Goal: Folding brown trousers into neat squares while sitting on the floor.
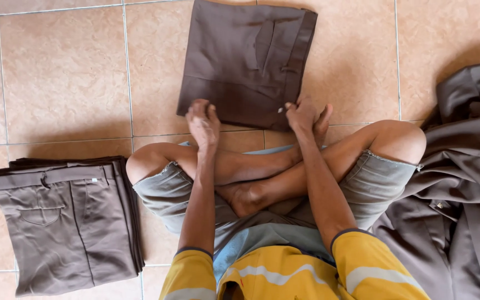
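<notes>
A folded pair of dark brown trousers (240, 61) lies on the tiled floor in front of my crossed legs. My left hand (203, 123) grips its near left corner. My right hand (301, 114) holds its near right corner, at the waistband end. Both arms reach forward over my knees.
A neat stack of folded brown trousers (68, 222) sits on the floor at my left. A loose heap of unfolded brown garments (462, 178) lies at my right. Beige floor tiles (62, 78) surround everything. I sit cross-legged in grey shorts and a yellow shirt.
</notes>
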